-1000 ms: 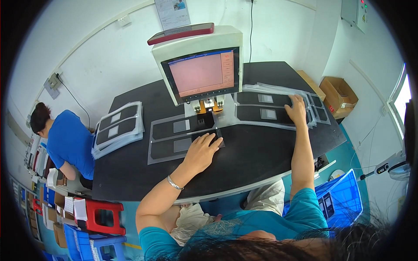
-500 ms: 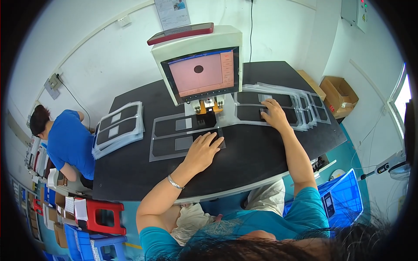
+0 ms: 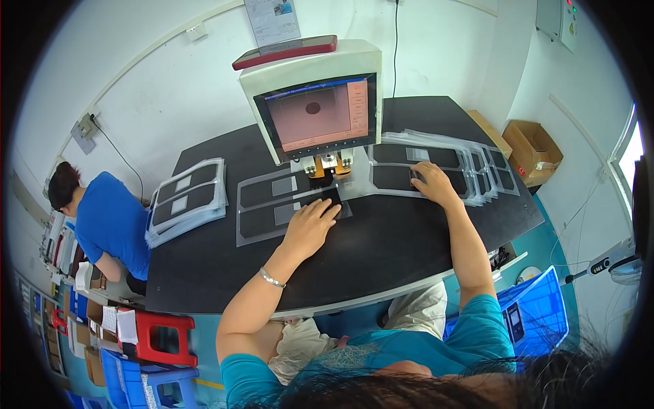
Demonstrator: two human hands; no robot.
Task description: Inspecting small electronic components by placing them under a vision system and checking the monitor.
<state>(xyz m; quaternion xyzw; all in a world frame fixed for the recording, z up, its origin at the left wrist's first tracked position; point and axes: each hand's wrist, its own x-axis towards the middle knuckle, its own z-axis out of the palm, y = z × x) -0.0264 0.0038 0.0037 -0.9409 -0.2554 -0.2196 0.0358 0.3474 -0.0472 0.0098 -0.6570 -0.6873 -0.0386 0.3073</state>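
Flat on the black table lies a clear plastic sheet with two black panels [image 3: 257, 226], its right part under the punching head [image 3: 328, 165] of a machine with a screen [image 3: 312, 117]. My left hand [image 3: 310, 228] rests palm down on the near right part of this sheet, fingers stretched out. On the table's right side is a fanned stack of similar sheets [image 3: 392, 178]. My right hand [image 3: 436, 185] touches the top sheet of that stack with fingers spread. Part of the near panel is hidden by my left hand.
Another pile of such sheets [image 3: 185, 208] stands at the table's left. A phone-like red-edged slab [image 3: 285, 52] lies on the machine. A co-worker in blue [image 3: 112, 221] sits at far left. A blue crate [image 3: 541, 310], red stool [image 3: 163, 339] and cardboard box [image 3: 531, 150] stand around.
My left hand and the sheet under it have shifted slightly away from me. My right hand has come slightly nearer on the stack. The screen's picture has become darker.
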